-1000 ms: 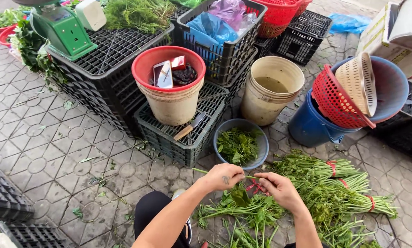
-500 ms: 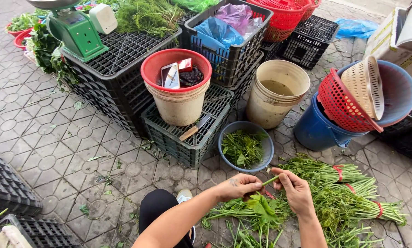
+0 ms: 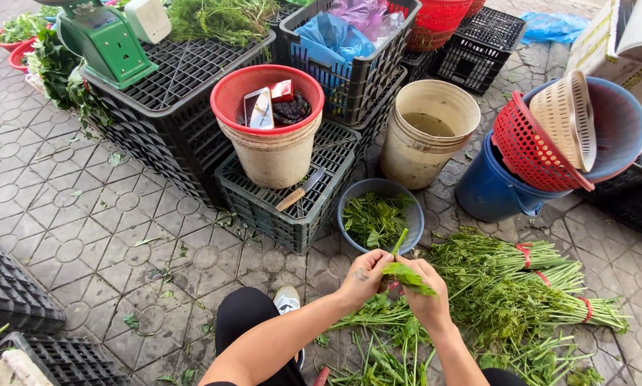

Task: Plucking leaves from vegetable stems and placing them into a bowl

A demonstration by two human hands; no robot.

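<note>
Both hands have risen off the pile — left hand [image 3: 364, 275] and right hand [image 3: 425, 289] fingers now pinch one leafy stem [image 3: 404, 271] near the blue bowl [image 3: 349, 196].

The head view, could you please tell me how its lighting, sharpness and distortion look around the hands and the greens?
Head view: soft, even daylight, with only faint shadows under the blue bowl and crates. No strong glare. Left hand and right hand are fairly sharp, as is the leafy stem they hold. Wide-angle lens: paving lines bow and the baskets stretch toward the edge.
</note>
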